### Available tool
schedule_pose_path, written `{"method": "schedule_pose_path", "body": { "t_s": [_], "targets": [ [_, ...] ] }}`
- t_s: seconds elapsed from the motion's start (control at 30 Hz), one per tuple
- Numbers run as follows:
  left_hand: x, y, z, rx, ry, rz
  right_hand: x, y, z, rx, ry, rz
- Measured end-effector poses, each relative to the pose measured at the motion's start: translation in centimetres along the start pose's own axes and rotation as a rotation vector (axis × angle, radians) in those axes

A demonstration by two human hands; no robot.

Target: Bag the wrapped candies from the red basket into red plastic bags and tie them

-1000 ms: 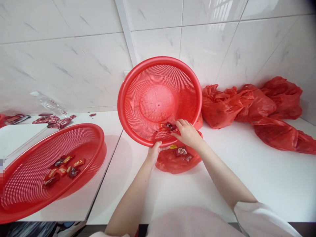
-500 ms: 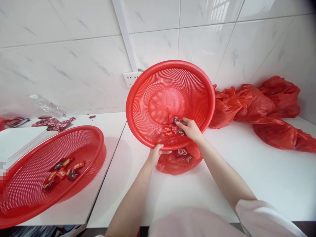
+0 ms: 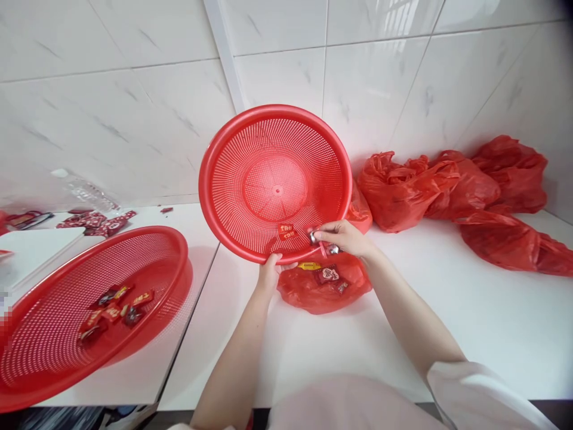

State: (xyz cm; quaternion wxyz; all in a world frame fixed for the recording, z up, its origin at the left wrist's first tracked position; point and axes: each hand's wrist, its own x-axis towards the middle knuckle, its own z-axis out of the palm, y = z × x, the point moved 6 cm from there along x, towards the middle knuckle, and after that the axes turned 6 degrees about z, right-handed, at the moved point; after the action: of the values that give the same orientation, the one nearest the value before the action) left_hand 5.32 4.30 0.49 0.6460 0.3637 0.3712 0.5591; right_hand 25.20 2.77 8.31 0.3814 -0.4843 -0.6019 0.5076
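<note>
My left hand grips the near rim of a red plastic mesh basket, which is tilted up toward me. Red wrapped sweets lie low inside it. At the basket's lower right edge, my right hand is closed on a few small wrapped sweets, dark and red ones. Just below, a red plastic bag lies on the white table, its mouth facing up. Within the bag show a yellow-wrapped sweet and a dark red packet with white lettering.
A second red mesh basket with several wrapped sweets leans at the left. Filled red bags line the wall at the right. Behind the left basket lie a clear plastic bottle and dark red wrappers.
The tilted basket has shifted left with my left hand. My right hand has drawn sweets from inside it to its lower right edge, and more of the bag's contents shows.
</note>
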Motion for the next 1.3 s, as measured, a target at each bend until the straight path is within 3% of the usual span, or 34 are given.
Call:
{"method": "schedule_pose_path", "body": {
  "t_s": [0.13, 0.3, 0.47, 0.53, 0.67, 0.87, 0.93, 1.03, 1.3],
  "targets": [
    [0.1, 0.8, -0.2, 0.003, 0.014, 0.033, -0.9, -0.3, 2.3, -0.293, -0.332, -0.021],
    [0.0, 1.4, -0.3, 0.033, 0.072, 0.054, -0.9, 0.1, 2.6, -0.376, -0.303, 0.027],
    [0.0, 1.2, -0.2, 0.037, 0.063, 0.049, -1.2, 0.8, 2.5, -0.415, -0.366, -0.006],
    [0.1, 1.1, -0.3, 0.035, 0.059, 0.052, -1.2, 0.8, 2.1, -0.508, -0.296, 0.004],
    [0.2, 0.8, -0.3, 0.040, 0.053, 0.058, -1.1, -0.8, 1.4, -0.620, -0.018, -0.082],
    [-1.1, 0.2, 1.4, 0.100, -0.072, 0.020, -1.0, -2.1, 3.1, -0.665, 0.217, -0.260],
    [-1.7, -0.2, 1.9, 0.099, -0.094, -0.015, -0.6, -1.0, 4.3, -0.761, 0.176, -0.210],
    [-1.9, -0.3, 1.9, 0.119, -0.062, -0.030, -0.3, 0.6, 6.0, -0.827, 0.008, -0.148],
    [-0.5, 0.4, -0.3, 0.109, 0.094, 0.021, -1.0, -1.0, 6.3, -0.665, -0.241, -0.364]
  ]
}}
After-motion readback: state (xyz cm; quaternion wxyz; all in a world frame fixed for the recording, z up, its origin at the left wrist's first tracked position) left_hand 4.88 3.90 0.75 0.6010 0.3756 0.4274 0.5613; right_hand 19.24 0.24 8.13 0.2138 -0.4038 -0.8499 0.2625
